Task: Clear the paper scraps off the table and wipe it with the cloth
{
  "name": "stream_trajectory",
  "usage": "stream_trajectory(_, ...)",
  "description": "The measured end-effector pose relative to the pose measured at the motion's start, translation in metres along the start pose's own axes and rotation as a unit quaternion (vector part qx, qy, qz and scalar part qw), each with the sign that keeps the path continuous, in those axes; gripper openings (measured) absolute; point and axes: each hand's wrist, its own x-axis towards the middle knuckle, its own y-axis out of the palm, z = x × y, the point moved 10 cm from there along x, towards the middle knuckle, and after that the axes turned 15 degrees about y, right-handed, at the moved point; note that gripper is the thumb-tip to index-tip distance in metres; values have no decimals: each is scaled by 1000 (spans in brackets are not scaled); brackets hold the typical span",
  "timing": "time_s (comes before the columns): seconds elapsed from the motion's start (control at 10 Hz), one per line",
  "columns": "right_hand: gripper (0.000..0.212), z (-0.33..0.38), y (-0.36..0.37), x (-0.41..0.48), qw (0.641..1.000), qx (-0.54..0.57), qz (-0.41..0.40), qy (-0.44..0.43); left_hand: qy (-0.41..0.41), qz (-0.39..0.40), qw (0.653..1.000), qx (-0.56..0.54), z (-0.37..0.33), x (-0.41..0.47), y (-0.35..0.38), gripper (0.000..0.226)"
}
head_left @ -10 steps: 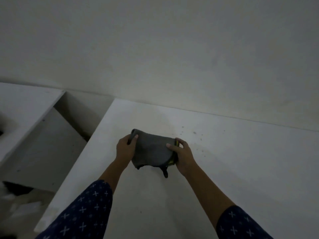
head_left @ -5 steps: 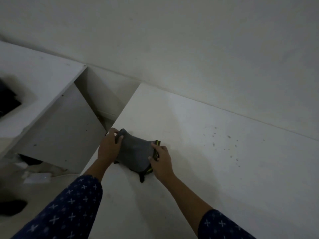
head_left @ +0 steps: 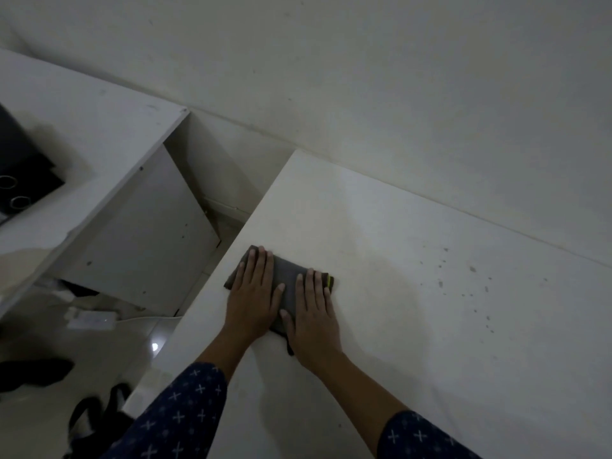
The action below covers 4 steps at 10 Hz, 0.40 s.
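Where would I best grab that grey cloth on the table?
The cloth lies folded flat on the table, left hand and right hand pressing it. Probably pinch its yellow-trimmed edge, coming from the right, where it lies uncovered.

grey cloth (head_left: pixel 287 286) with yellow-green edge; white table (head_left: pixel 430 326); navy sleeves (head_left: pixel 185 415), white crosses.

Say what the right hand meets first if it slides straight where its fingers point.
Past the right hand and the cloth edge the table looks bare; the first obstacle would likely be the wall behind it. The dark specks lie off to the right.
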Motion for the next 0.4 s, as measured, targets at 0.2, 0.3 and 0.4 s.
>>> stream_trajectory(0.2, 67, 0, 5, 3, 999, -6, 52, -6, 7, 45, 999, 17, 1, 4, 3, 72)
stream_trajectory(0.3, 70, -7, -27, 7, 993, 99, 63, -33, -25, 32, 999, -4, -13, 12, -10, 78)
stream_trajectory(0.4, 82, -31, -47, 14, 989, 147, 34, -8, -29, 26, 999, -3, -31, 19, -18, 87)
